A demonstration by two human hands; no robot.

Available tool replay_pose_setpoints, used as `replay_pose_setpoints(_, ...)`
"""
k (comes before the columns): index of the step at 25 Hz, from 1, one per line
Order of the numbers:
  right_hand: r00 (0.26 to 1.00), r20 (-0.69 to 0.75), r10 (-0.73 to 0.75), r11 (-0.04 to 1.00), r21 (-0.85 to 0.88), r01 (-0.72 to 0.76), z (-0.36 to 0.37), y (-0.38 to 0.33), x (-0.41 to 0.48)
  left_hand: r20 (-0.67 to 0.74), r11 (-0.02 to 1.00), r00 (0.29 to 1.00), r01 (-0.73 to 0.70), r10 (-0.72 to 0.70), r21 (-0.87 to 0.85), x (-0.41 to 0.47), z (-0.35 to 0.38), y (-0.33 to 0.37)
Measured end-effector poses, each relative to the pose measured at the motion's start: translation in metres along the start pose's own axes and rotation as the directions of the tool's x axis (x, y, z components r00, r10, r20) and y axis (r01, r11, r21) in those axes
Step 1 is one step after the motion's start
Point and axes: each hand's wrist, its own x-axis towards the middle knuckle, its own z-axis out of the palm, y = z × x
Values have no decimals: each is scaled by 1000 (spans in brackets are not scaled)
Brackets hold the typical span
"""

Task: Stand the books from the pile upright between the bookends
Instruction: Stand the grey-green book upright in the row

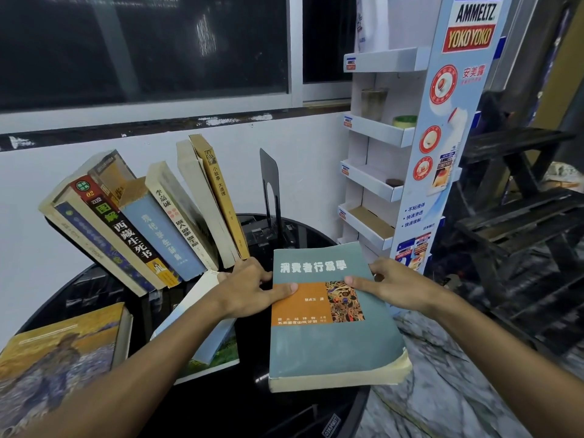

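Both forearms reach in from the bottom of the view, and between them lies a thick grey-green paperback (331, 317), flat with its cover up, near the front right edge of the round black table (94, 289). Left hand (249, 287) grasps its left edge, thumb pressed on the orange band of the cover; right hand (388, 286) grasps the upper right edge, thumb on top and the other fingers hidden beneath. Its lower right corner is frayed and curling, so the book looks heavy, floppy and easily torn there; a grip along the spine and fore-edge, well away from that corner, seems safest when tipping it upright. Behind, a row of standing books (151, 216) leans left, and the black metal bookend (271, 188) stands apart to their right, leaving a gap where this volume should go. More of the pile lies at left: a painted-cover book (57, 358) and a pale blue book (202, 330) under the left forearm
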Motion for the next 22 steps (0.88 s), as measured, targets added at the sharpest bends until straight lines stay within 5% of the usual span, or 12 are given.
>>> replay_pose_setpoints(12, 965, -224, -133, 909, 362, 209, 5, -2, -18, -157, 971, 984, -120, 88, -205, -28, -5, 13)
replay_pose_setpoints(18, 871, -375, -316, 852, 293, 435, -16, -33, -24, -424, 819, 899, -323, 109, -474, -47, -35, 22)
replay_pose_setpoints(22, 822, -429, -374, 814, 271, 513, -26, -52, -25, -597, 823, 790, -429, 141, -373, -57, -49, 26)
